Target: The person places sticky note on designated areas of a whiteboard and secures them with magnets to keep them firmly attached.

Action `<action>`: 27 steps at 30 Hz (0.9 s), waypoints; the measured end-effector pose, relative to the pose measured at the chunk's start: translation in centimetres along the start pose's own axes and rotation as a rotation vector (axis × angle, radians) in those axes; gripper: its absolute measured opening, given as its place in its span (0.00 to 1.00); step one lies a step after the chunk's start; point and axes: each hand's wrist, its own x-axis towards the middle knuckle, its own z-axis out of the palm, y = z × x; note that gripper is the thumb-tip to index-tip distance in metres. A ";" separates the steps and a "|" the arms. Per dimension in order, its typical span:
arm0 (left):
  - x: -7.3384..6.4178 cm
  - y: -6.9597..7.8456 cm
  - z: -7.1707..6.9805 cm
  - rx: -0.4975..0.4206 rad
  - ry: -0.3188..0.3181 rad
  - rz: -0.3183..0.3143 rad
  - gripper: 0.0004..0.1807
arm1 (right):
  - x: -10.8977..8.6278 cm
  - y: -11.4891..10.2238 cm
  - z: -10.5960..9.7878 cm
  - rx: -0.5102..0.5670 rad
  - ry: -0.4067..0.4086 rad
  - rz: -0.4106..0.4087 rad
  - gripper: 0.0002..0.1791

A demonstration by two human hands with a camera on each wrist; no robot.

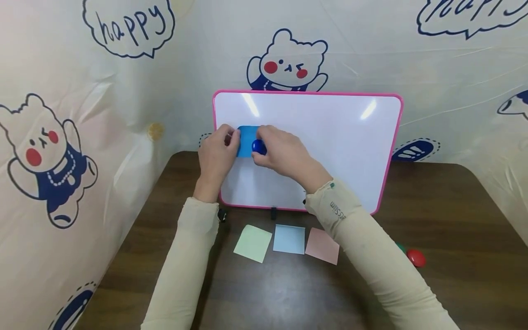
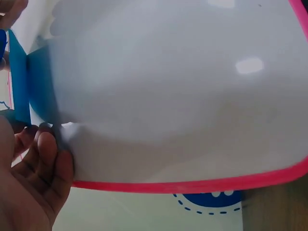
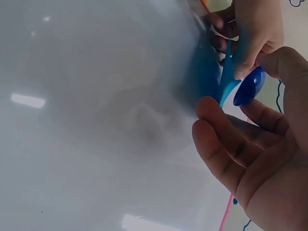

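Note:
A blue paper note (image 1: 246, 141) is up at the left part of a pink-framed whiteboard (image 1: 330, 151). My left hand (image 1: 217, 151) pinches the note's left edge between thumb and fingers. In the right wrist view the note (image 3: 228, 79) stands edge-on, close to its reflection in the board. My right hand (image 1: 284, 151) holds a round blue magnet (image 3: 251, 86) between thumb and finger. From the head view, this magnet overlaps the note's right part. The other right-hand fingertips (image 3: 204, 132) reach toward the board's surface.
Below the board, a green note (image 1: 253, 244), a light blue note (image 1: 289, 239) and a pink note (image 1: 322, 246) lie in a row on the brown table (image 1: 136, 270). A red magnet (image 1: 415, 258) sits by my right sleeve, which partly hides a green one (image 1: 400, 248). A printed curtain (image 1: 198, 50) hangs behind.

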 end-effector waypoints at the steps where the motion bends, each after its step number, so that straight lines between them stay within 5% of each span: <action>1: 0.1 0.0 0.0 -0.007 0.003 -0.011 0.21 | 0.1 0.0 0.1 -0.014 0.017 -0.002 0.24; 14: 0.4 0.3 0.6 0.096 0.150 -0.151 0.23 | 3.1 -1.1 1.2 -0.276 0.213 -0.038 0.25; 27: 1.2 -0.4 0.6 0.063 0.183 -0.161 0.26 | 4.1 -1.0 2.9 -0.372 0.290 -0.065 0.25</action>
